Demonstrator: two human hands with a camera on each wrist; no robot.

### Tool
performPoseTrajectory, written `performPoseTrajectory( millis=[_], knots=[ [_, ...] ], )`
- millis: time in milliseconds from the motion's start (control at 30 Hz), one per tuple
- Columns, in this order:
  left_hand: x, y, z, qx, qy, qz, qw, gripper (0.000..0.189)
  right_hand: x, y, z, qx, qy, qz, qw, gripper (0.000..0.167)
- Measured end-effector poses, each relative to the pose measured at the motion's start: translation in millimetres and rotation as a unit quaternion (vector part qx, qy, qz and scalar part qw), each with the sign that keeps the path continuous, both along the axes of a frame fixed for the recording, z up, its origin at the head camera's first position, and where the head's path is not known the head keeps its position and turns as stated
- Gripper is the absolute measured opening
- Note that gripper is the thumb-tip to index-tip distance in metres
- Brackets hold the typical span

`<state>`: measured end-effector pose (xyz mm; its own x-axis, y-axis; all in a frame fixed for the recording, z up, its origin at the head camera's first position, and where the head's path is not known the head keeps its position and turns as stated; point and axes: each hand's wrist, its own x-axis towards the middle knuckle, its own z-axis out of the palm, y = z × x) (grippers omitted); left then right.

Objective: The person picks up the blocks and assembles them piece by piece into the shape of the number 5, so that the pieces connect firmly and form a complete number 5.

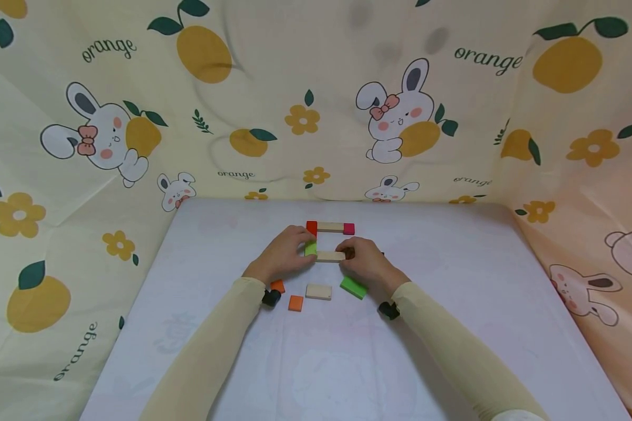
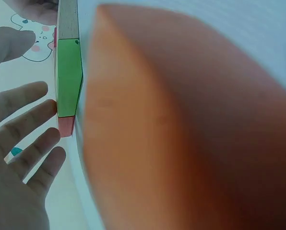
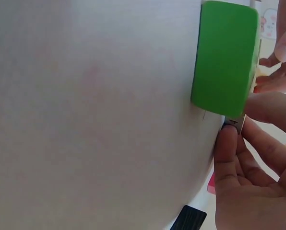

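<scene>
Cream cloth (image 1: 274,58), printed with the word "orange", hung behind the white table (image 1: 316,374), where near the middle a pale block (image 1: 329,256) lay beside a green block (image 1: 310,248). With fingers straight and spread, the left hand (image 1: 281,251) touched this green block, while the right hand (image 1: 371,263) pinched a small dark block (image 1: 350,253) at the pale block's right end. Toward the far edge lay two red blocks (image 1: 349,228), and white surface stretched openly outside both forearms (image 1: 205,356).

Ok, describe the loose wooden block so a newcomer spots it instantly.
On the white table, look between the two sleeved forearms. A pale block lies there, between orange pieces and a green block; among those neighbours, only it is bare wood.
</scene>
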<state>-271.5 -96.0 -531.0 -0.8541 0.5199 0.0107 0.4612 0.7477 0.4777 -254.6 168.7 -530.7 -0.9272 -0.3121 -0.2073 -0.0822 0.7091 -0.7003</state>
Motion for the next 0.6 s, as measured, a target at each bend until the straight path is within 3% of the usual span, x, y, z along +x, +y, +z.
performPoseTrajectory(
  millis=[367,600],
  knots=[
    [-3.3,4.5,-0.8,0.004,-0.013,0.006,0.9999,0.058,-1.3,0.7,-1.5,0.006,0.005,0.004,1.0,0.031],
    [-5.4,6.4,-1.5,0.002,0.009,0.005,0.9999,0.055,-3.0,1.2,-2.2,0.006,0.003,0.005,1.0,0.031]
  ],
)
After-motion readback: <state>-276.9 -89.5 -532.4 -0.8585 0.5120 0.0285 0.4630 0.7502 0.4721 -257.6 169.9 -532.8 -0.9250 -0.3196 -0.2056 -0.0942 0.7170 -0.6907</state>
